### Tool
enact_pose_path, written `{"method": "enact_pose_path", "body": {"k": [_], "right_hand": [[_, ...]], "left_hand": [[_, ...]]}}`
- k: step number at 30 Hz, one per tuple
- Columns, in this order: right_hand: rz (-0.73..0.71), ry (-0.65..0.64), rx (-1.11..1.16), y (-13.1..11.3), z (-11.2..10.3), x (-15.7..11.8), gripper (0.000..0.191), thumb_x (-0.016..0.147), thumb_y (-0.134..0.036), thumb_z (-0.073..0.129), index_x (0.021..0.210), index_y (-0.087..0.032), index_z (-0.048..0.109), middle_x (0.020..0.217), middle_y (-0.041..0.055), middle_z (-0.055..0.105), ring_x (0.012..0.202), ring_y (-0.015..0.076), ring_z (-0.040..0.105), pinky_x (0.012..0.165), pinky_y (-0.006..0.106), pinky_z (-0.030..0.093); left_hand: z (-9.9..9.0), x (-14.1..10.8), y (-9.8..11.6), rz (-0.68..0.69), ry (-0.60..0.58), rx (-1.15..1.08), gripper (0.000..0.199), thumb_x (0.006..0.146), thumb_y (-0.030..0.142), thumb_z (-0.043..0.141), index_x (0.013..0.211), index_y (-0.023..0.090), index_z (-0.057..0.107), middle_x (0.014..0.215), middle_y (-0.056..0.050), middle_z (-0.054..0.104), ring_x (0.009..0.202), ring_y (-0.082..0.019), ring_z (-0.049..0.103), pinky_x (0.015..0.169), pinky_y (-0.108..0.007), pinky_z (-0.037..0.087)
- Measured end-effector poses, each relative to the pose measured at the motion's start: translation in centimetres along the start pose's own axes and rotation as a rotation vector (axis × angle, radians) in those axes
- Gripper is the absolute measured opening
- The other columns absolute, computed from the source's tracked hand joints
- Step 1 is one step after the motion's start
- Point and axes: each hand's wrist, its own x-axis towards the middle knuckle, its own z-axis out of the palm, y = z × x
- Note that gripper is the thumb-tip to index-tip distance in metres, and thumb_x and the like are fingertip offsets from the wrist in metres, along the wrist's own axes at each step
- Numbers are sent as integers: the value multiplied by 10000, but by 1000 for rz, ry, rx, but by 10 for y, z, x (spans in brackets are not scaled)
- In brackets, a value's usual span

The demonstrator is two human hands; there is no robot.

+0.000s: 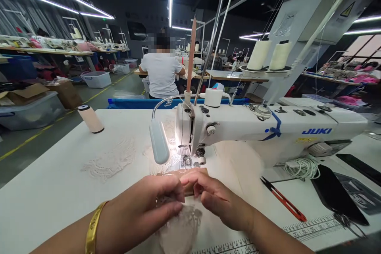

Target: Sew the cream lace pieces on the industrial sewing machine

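Note:
Below the needle area of a white sewing machine (pixel 238 127), both hands meet over pale lace fabric (pixel 181 228). My left hand (pixel 157 200), with a gold bangle at the wrist, pinches the lace between thumb and fingers. Its fingertips touch those of my right hand (pixel 212 196), whose fingers are bent over the fabric by a tan plate (pixel 196 174). What the right fingertips hold, if anything, is hidden. More lace lies under the presser foot (pixel 186 161), lit by a small lamp (pixel 159 141).
A lace piece (pixel 114 158) and a peach thread cone (pixel 91 119) lie on the left. At right are red-handled snips (pixel 284 200), a black phone (pixel 339 194), coiled cord (pixel 302 168) and a printed ruler (pixel 315 226). A person in white (pixel 160 71) sits ahead.

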Motion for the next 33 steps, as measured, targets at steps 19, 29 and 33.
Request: {"method": "enact_pose_path", "body": {"k": [19, 29, 33], "right_hand": [[91, 238, -126, 10, 10, 12, 188, 892, -384, 713, 932, -214, 645, 777, -43, 507, 686, 136, 448, 634, 269, 373], [75, 289, -73, 8, 10, 12, 167, 925, -364, 708, 893, -214, 642, 787, -38, 535, 688, 134, 442, 642, 265, 371], [90, 288, -74, 8, 10, 12, 177, 914, -364, 707, 872, -213, 626, 784, -37, 530, 700, 138, 453, 646, 267, 369]], "left_hand": [[10, 22, -43, -60, 188, -16, 430, 984, 584, 566, 827, 208, 704, 810, -3, 667, 769, -191, 585, 686, -268, 455], [9, 25, -44, -67, 216, 20, 409, 966, 565, 580, 789, 209, 675, 769, 9, 636, 717, -171, 541, 643, -255, 433], [9, 24, -44, -60, 208, -12, 420, 960, 578, 583, 798, 205, 688, 766, 9, 628, 713, -169, 539, 642, -255, 439]]}}
